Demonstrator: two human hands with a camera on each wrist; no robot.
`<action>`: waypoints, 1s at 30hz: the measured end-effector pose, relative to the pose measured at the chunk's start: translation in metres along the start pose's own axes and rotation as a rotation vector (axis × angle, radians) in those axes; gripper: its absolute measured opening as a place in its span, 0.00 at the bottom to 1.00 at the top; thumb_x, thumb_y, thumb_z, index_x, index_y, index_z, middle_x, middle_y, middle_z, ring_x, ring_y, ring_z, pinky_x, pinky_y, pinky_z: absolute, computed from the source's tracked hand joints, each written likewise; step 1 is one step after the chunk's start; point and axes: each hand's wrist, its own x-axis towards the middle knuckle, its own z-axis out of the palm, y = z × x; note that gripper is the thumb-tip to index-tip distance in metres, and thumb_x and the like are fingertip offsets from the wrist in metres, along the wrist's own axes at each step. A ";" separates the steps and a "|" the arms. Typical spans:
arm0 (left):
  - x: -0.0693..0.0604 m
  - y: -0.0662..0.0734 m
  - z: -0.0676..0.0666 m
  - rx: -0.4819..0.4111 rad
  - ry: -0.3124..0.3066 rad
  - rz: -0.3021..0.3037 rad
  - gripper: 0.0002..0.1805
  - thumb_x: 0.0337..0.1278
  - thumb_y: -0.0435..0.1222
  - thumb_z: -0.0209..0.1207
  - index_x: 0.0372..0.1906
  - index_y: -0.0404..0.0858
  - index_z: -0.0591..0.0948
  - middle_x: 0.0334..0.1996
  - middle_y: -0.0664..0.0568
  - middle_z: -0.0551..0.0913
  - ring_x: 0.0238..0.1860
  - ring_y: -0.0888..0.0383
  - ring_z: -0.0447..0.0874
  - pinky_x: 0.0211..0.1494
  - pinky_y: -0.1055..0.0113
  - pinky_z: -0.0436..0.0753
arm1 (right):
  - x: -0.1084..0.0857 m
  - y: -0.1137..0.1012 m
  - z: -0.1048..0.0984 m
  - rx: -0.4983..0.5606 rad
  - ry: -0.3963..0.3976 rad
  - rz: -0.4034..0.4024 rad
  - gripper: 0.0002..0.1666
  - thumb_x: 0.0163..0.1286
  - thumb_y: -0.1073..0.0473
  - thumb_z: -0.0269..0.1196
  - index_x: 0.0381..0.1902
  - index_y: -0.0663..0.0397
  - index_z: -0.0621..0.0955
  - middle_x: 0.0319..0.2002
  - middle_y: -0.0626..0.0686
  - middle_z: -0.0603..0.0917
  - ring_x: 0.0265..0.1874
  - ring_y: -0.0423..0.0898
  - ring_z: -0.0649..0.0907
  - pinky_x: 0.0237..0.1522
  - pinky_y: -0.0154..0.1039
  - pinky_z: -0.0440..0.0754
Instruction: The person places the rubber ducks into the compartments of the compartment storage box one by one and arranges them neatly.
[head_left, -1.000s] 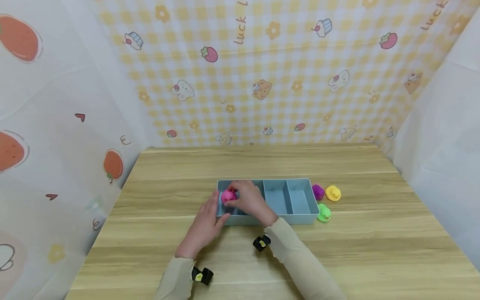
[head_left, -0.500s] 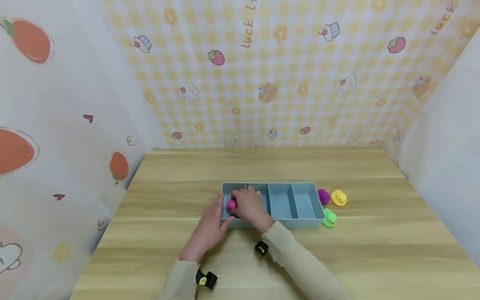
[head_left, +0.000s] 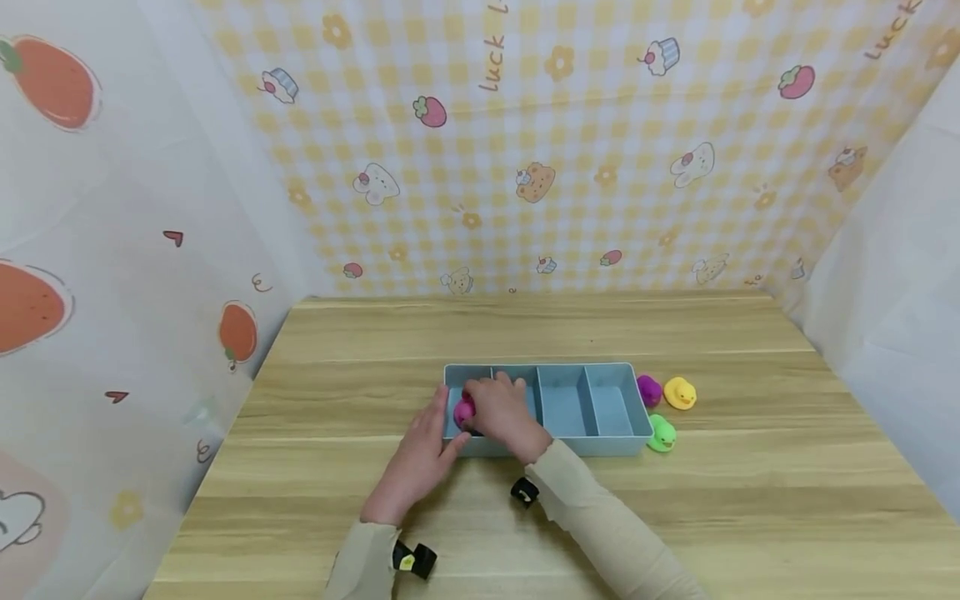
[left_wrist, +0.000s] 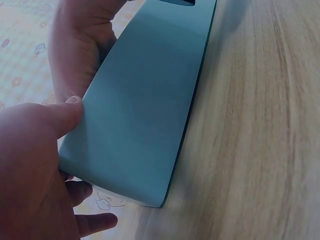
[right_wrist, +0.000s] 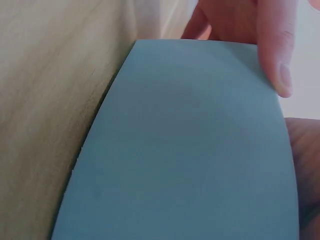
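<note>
In the head view a blue-grey box (head_left: 555,446) with a row of compartments lies on the table. My right hand (head_left: 501,410) reaches down into its left end and pinches a pink toy duck (head_left: 463,411) low in the leftmost compartment; the hand hides part of the duck. My left hand (head_left: 415,456) holds the box's left front corner, fingers along the left end and thumb at the front rim. The left wrist view shows that thumb (left_wrist: 67,114) against the front wall's edge. In the right wrist view the front wall (right_wrist: 185,135) hides the duck.
Just right of the box, a purple duck (head_left: 649,391) and a green duck (head_left: 662,433) lie close to its right end. A yellow duck (head_left: 680,392) sits a little farther right. A patterned cloth (head_left: 570,200) hangs behind the wooden table (head_left: 360,333).
My right hand has lowered the pink duck deeper into the leftmost compartment, then stayed there. My left hand keeps its place at the box's corner. The head view has shifted slightly.
</note>
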 end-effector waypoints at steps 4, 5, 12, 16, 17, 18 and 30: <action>0.002 -0.001 0.001 -0.002 0.007 -0.004 0.44 0.67 0.50 0.53 0.76 0.38 0.43 0.75 0.43 0.52 0.73 0.42 0.55 0.70 0.45 0.64 | -0.003 0.001 -0.006 0.059 0.017 0.008 0.24 0.55 0.49 0.72 0.49 0.46 0.83 0.42 0.49 0.87 0.35 0.49 0.76 0.33 0.43 0.62; 0.002 -0.002 0.001 -0.002 0.007 -0.006 0.44 0.67 0.50 0.53 0.76 0.38 0.43 0.75 0.44 0.52 0.73 0.42 0.55 0.70 0.45 0.64 | -0.004 0.002 -0.007 0.070 0.023 0.007 0.23 0.55 0.49 0.72 0.49 0.46 0.83 0.42 0.49 0.87 0.35 0.50 0.77 0.33 0.43 0.62; 0.001 -0.002 -0.001 -0.009 0.000 -0.024 0.45 0.66 0.49 0.54 0.77 0.40 0.43 0.76 0.45 0.51 0.73 0.42 0.55 0.69 0.43 0.65 | -0.011 0.009 -0.011 0.132 0.065 -0.028 0.16 0.57 0.50 0.71 0.43 0.47 0.85 0.37 0.49 0.88 0.36 0.48 0.81 0.35 0.43 0.63; 0.001 -0.002 -0.002 -0.003 0.002 -0.032 0.45 0.66 0.49 0.55 0.77 0.41 0.44 0.75 0.45 0.52 0.73 0.42 0.56 0.67 0.42 0.66 | -0.015 0.014 -0.016 0.163 0.114 -0.055 0.14 0.57 0.51 0.71 0.40 0.48 0.86 0.35 0.50 0.89 0.37 0.49 0.81 0.41 0.49 0.66; 0.001 -0.002 -0.002 0.001 0.006 -0.030 0.45 0.66 0.49 0.55 0.77 0.41 0.44 0.75 0.44 0.53 0.72 0.42 0.56 0.67 0.42 0.67 | -0.016 0.015 -0.017 0.171 0.127 -0.063 0.13 0.57 0.52 0.71 0.40 0.48 0.86 0.35 0.50 0.89 0.38 0.49 0.81 0.43 0.50 0.66; 0.001 -0.002 -0.001 0.004 0.007 -0.029 0.45 0.66 0.49 0.55 0.77 0.41 0.44 0.75 0.44 0.53 0.72 0.41 0.57 0.66 0.41 0.67 | -0.017 0.016 -0.019 0.181 0.136 -0.070 0.13 0.57 0.52 0.71 0.40 0.48 0.86 0.36 0.50 0.89 0.38 0.50 0.81 0.44 0.52 0.66; 0.001 -0.002 0.002 -0.020 -0.004 -0.038 0.45 0.65 0.50 0.54 0.77 0.42 0.43 0.75 0.44 0.54 0.72 0.42 0.57 0.66 0.41 0.67 | -0.028 0.032 -0.032 0.284 0.205 -0.085 0.08 0.57 0.56 0.71 0.36 0.45 0.87 0.38 0.45 0.88 0.45 0.47 0.83 0.59 0.60 0.61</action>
